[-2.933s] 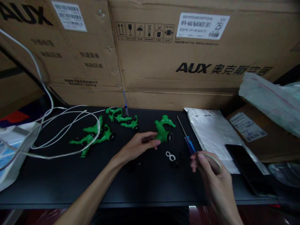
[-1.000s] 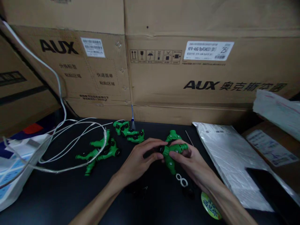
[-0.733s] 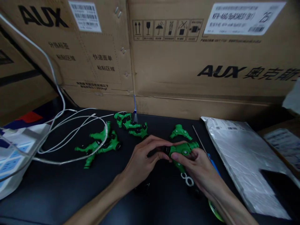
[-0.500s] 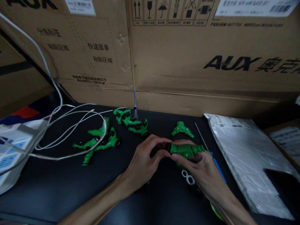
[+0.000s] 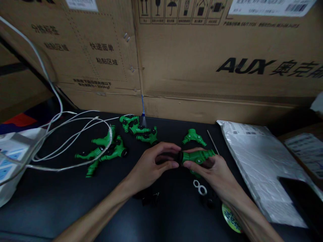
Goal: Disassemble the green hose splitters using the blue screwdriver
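"Your hands?"

"My right hand (image 5: 214, 171) grips the green fitting (image 5: 198, 156), right of centre; my left hand (image 5: 153, 162) curls leftward of it. Whether that's gripping, I can't tell."

"Hidden?"

"Some right fingertips, behind the fitting."

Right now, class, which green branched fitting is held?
The green fitting gripped by the right hand; the other green fittings lie on the black table.
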